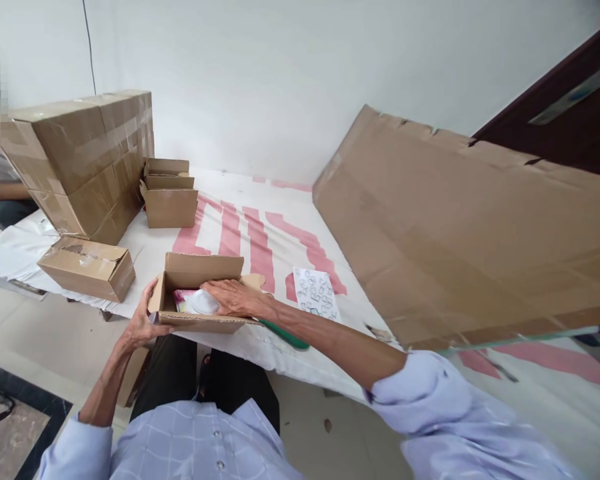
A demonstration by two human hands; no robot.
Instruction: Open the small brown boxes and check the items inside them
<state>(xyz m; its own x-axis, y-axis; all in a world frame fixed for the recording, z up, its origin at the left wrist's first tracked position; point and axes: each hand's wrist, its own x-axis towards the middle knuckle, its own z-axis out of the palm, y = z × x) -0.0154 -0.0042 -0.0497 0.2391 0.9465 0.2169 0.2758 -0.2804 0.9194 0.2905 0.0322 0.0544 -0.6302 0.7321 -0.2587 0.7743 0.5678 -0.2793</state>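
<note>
An open cardboard box (200,323) sits at the table's near edge, its flaps raised. My left hand (147,317) grips the box's left end, thumb along the front wall and fingers up the side. Inside the box lie a white rounded object (203,303) and a pink, printed packet (181,298) beside it. My right hand (237,297) reaches in from the right, its fingers curved over the white object; the thumb is hidden. A green flat item (293,338) lies partly under my right forearm.
A paper with drawn shapes (316,293) lies on the white-and-red cloth (280,243). Closed box (87,263) stands left, open boxes (171,207) behind, and a taped carton stack (90,153) back left. A large cardboard sheet (455,240) leans right. Another person (3,183) sits far left.
</note>
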